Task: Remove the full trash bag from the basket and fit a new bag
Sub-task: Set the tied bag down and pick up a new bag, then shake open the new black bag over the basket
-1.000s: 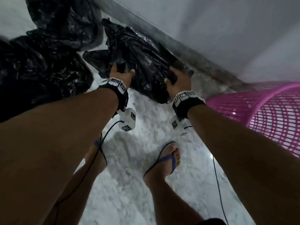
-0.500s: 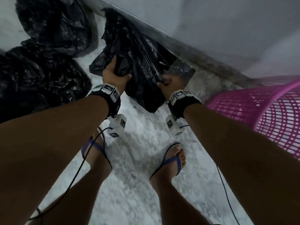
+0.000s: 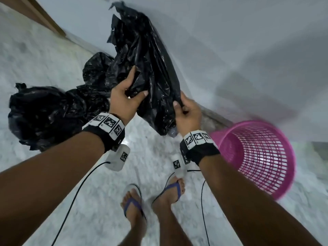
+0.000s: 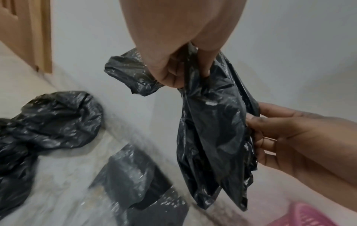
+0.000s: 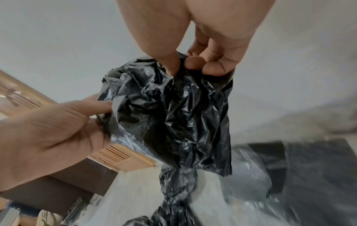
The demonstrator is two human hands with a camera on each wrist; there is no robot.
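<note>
Both hands hold an empty, crumpled black trash bag (image 3: 149, 68) in the air in front of the wall. My left hand (image 3: 126, 94) grips its left side, fingers curled into the plastic. My right hand (image 3: 186, 110) pinches its right edge between thumb and fingers. In the left wrist view the bag (image 4: 214, 130) hangs down from the left hand (image 4: 185, 68), with the right hand (image 4: 280, 134) on its side. The right wrist view shows the right hand (image 5: 193, 62) pinching the bag (image 5: 173, 119). The pink mesh basket (image 3: 262, 157) stands on the floor at the right, with no bag in it.
Black bags (image 3: 49, 112) lie bunched on the marble floor at the left, another black bag (image 3: 97, 68) lies by the wall. A white wall (image 3: 248, 50) runs behind. A wooden door frame (image 3: 35, 13) is at the upper left. My feet in blue sandals (image 3: 150, 197) stand below.
Both hands have lifted the black bag off the floor and up in front of the wall. The view has pulled back, so the whole basket now shows.
</note>
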